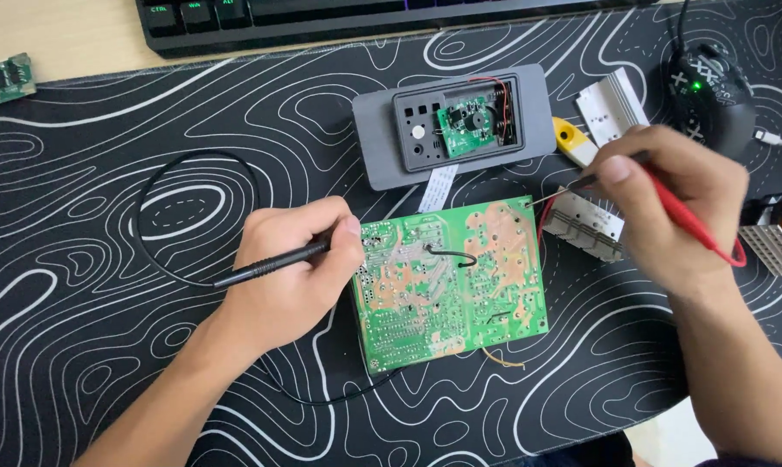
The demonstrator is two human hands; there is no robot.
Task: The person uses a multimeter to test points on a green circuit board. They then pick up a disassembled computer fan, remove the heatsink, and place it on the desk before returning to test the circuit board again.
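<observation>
Black, wave-patterned desk mat [105, 363] underneath: left hand [291, 272] pinches the black probe [274, 262] at the green circuit board [451, 281] mid-mat; right hand [676, 203] pinches the red probe [689, 220] at its far-right edge. Steady tips should avoid bridging solder joints.

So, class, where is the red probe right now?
In the head view, the red probe is on the right, held in the right hand, its tip at the green circuit board's upper right edge.
</observation>
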